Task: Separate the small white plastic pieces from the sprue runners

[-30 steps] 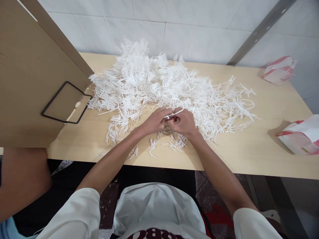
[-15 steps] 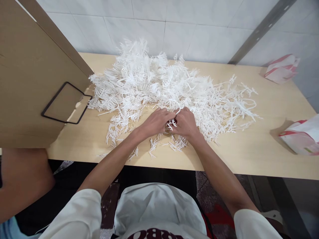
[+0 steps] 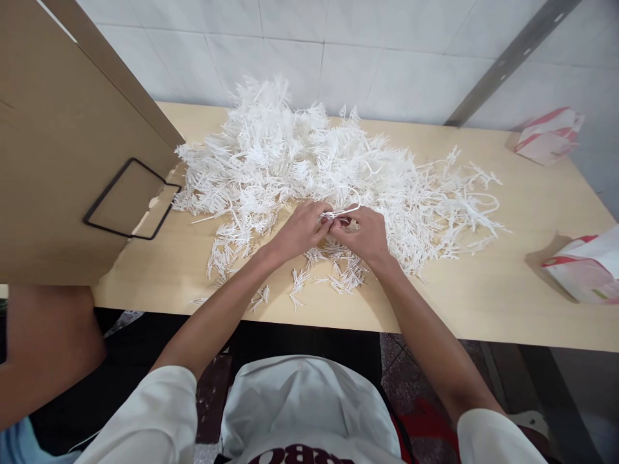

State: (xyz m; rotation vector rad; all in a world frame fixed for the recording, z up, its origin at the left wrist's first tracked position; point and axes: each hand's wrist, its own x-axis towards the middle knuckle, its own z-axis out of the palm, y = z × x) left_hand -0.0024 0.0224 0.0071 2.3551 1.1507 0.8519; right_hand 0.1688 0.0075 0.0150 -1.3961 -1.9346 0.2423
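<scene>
A large heap of white branching plastic sprigs (image 3: 300, 148) lies across the table. At its front edge my two hands meet, fingertips almost touching. My left hand (image 3: 309, 222) is closed in a pinch on a white plastic sprig (image 3: 345, 210), whose thin stem curves up between the hands. My right hand (image 3: 360, 232) also has thumb and fingers pinched on the same sprig. Fingers hide part of it. Small loose sprig pieces (image 3: 300, 281) lie on the table just in front of my wrists.
A cardboard panel (image 3: 72, 142) with a black wire frame (image 3: 133, 200) stands at the left. Two red-and-white paper bags (image 3: 549, 136) (image 3: 587, 267) sit on the right of the wooden table (image 3: 483, 296). A tiled wall (image 3: 377, 58) is behind. Another person's arm (image 3: 51, 348) is at lower left.
Both hands have risen slightly away from me, and the right hand has turned so its thumb and fingers show. The sprig between them now lies more sideways.
</scene>
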